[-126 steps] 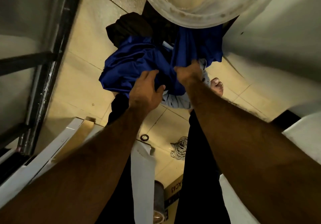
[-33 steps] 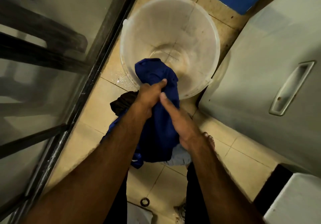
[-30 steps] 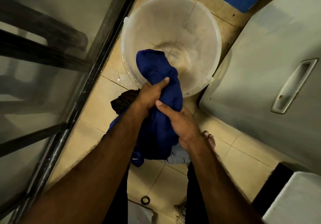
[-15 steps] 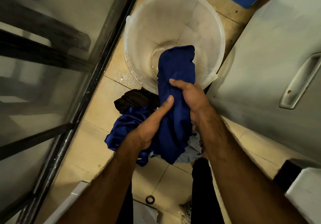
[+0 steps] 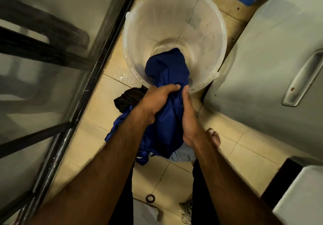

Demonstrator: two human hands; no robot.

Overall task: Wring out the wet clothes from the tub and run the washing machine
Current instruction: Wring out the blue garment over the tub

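Left grip (image 5: 157,99) is closed around the blue garment (image 5: 167,71), fingers curled over the top of the bunched cloth just at the near rim of the tub (image 5: 157,15). Garment is gathered into a thick rope. Its long axis runs from near the person's body up and away toward the tub. The far end points into the tub, draped over the near rim and hanging inside above the bottom. The near end drops to a heap on the floor (image 5: 232,146). Right grip (image 5: 189,118) clamps the same rope just beside the left one, slightly nearer the body, palm on the cloth's right side and thumb lying up along it. Its fingers are hidden behind the cloth.

Far left: dark-framed glass door (image 5: 97,59), the frame running diagonally. Dark cloth (image 5: 129,97) lies on the floor beside the left wrist, touching the blue heap. Tub is translucent and stands upright on the tiles, with wet spots on the floor at its left. Black ring (image 5: 150,198) lies on the floor low in view. Pale cloth (image 5: 183,155) shows under the blue heap. Bare foot (image 5: 214,136) stands right of the right wrist. White appliance (image 5: 262,67) with recessed handle (image 5: 302,79) fills the right side.
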